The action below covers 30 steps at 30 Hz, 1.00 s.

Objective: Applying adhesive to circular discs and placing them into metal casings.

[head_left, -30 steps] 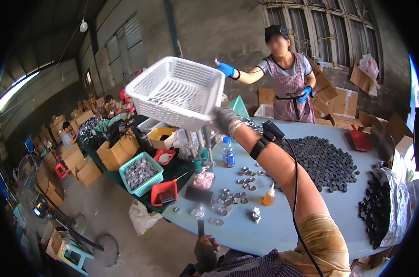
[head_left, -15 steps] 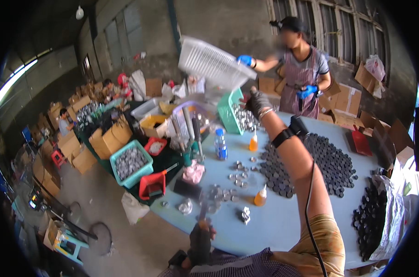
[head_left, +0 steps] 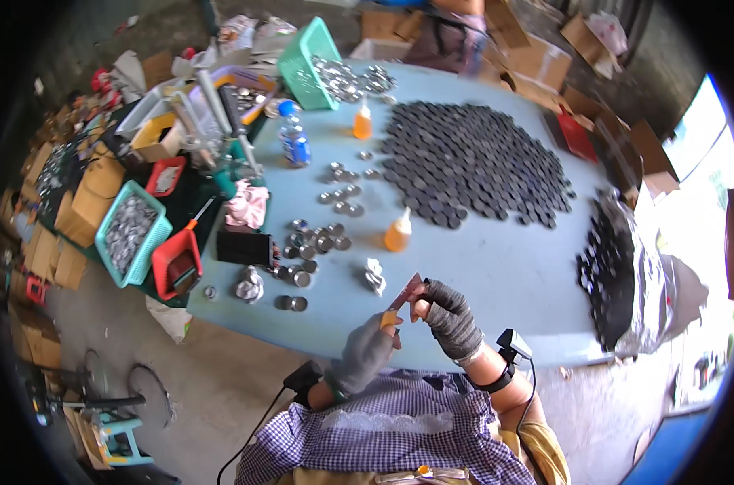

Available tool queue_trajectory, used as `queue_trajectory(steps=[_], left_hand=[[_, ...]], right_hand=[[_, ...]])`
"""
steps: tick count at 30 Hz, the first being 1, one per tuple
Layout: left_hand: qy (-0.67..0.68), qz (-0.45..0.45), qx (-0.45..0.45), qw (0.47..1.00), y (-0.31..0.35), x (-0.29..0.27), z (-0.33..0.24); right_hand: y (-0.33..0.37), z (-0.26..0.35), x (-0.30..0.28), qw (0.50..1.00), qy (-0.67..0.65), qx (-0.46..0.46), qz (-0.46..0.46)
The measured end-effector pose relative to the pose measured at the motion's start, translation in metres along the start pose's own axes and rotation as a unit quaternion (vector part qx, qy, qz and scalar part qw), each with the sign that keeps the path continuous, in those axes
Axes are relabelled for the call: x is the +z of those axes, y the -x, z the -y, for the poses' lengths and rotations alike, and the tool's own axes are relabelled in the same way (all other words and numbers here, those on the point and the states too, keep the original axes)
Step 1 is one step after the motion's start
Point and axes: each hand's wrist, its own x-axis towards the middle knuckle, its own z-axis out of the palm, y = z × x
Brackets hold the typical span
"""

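Near the table's front edge, my left hand point(head_left: 365, 354) in a grey fingerless glove is closed round the lower end of a flat blade-like strip point(head_left: 402, 297). The strip is reddish-grey with a yellow-orange part by my left fingers; its exact kind I cannot make out. My right hand point(head_left: 452, 322), also gloved, pinches at the upper end. A crumpled white tissue point(head_left: 375, 277) and an orange-filled squeeze bottle point(head_left: 398, 232) stand just beyond. Small round metal caps point(head_left: 309, 246) lie in groups to the left of these.
A wide spread of black discs point(head_left: 472, 162) covers the table's far right. More black pieces point(head_left: 601, 275) lie beside a silver sheet point(head_left: 648, 279). At the back, a tipped green basket point(head_left: 306, 69) spills metal parts. A water bottle point(head_left: 294, 137) and red tray point(head_left: 175, 263) are left.
My right arm has drawn back from its far reach, and both hands now meet at the strip. The view has tilted down; the co-worker's white basket has left the picture.
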Motion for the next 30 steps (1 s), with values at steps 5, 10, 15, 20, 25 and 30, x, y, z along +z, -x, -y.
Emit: queue_trajectory(steps=[5,10,15,20,25,30], left_hand=[[-0.061,0.056,0.056,0.995,0.0,0.023,0.023],[-0.074,0.135,0.037,0.987,0.002,0.036,0.028],[-0.078,0.177,0.029,0.981,0.006,0.045,0.032],[-0.071,0.171,0.031,0.982,0.01,0.049,0.042],[-0.108,0.176,0.075,0.975,0.007,0.052,0.039],[-0.107,0.185,0.061,0.975,0.003,0.057,0.038]], right_hand=[[0.035,-0.009,-0.022,0.995,0.04,0.008,-0.088],[0.06,-0.003,-0.028,0.985,0.079,-0.011,-0.152],[0.075,-0.001,-0.041,0.982,0.12,-0.027,-0.142],[0.08,-0.001,-0.051,0.98,0.145,-0.041,-0.127],[0.077,0.001,-0.063,0.961,0.243,-0.109,-0.079],[0.081,0.002,-0.065,0.971,0.21,-0.055,-0.097]])
